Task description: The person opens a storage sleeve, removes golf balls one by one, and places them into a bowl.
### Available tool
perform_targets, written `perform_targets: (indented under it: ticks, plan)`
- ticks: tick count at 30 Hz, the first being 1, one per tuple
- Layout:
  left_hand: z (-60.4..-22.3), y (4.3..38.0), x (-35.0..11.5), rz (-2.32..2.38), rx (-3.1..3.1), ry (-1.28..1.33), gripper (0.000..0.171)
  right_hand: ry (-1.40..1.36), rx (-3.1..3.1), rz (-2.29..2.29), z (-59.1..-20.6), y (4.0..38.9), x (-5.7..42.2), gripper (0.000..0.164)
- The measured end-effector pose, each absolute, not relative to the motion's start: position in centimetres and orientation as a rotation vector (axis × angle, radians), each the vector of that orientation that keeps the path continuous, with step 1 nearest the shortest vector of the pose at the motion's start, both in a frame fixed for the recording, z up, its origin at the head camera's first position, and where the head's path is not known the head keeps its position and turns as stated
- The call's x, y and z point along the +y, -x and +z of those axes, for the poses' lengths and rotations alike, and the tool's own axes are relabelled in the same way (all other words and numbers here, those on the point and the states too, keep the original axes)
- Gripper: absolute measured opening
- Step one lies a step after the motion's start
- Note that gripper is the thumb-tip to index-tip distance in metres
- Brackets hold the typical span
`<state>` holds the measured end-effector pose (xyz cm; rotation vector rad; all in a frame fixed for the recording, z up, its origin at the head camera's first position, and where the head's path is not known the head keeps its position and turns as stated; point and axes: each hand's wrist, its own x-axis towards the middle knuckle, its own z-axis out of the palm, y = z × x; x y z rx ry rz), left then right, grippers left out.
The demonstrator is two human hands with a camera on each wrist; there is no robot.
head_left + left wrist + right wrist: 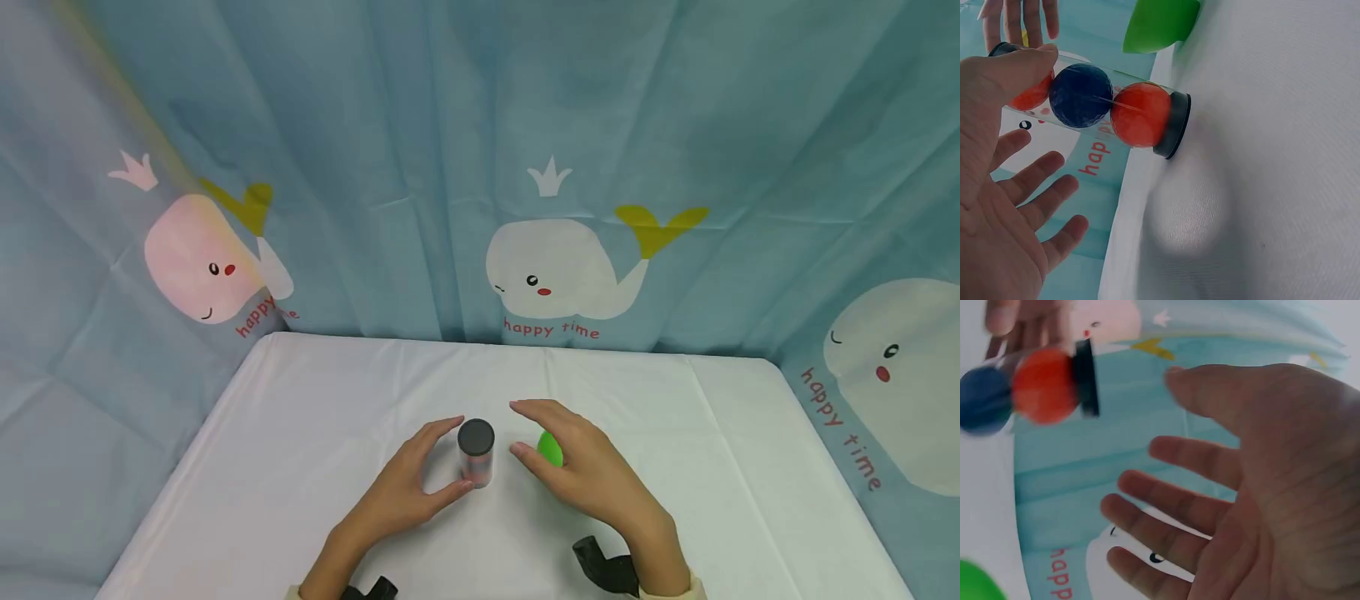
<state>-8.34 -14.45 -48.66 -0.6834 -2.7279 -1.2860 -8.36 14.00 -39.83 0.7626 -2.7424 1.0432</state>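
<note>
A clear tube (477, 468) with a dark cap stands upright on the white table between both hands. In the left wrist view its red ball (1139, 114) and blue ball (1080, 95) show through the wall, with another red one partly behind the thumb. My left hand (405, 485) curves loosely beside the tube, fingers spread apart, its thumb tip right at the lower side. To the right, my right hand (596, 467) hovers with thumb and fingers parted and nothing between them. Partly hidden behind it is a green cup-like object (551, 448), whose sloping side (1160, 25) appears in the left wrist view.
A white cloth covers the table (315, 400). Blue curtains (360, 167) printed with whales rise behind its back edge and along both sides. Black curved pieces sit by the wrists, one (603, 568) beside the right forearm and another (381, 588) at the left.
</note>
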Motion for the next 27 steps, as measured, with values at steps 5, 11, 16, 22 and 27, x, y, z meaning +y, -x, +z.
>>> perform_targets:
  ticks: [5,11,16,22,27]
  plan:
    - [-48.9,8.3,-13.9,-1.334,-2.642,0.728,0.076,-0.761,-2.754,1.025,-39.4,8.6,12.6,0.047]
    - [-49.1,8.2,-12.9,-1.439,-2.607,0.767,0.072,-0.734,-2.712,1.008,-39.8,8.8,11.5,0.048]
    - [-50.0,8.6,-12.6,-1.609,-2.572,0.751,0.068,-0.754,-2.684,0.993,-40.3,8.9,10.3,0.053]
    - [-50.6,9.5,-12.7,-1.890,-2.516,0.648,0.060,-0.807,-2.682,0.972,-40.4,9.2,9.4,0.054]
    - [-50.9,10.1,-12.6,-1.961,-2.468,0.711,0.057,-0.805,-2.665,0.982,-40.1,9.4,9.6,0.056]
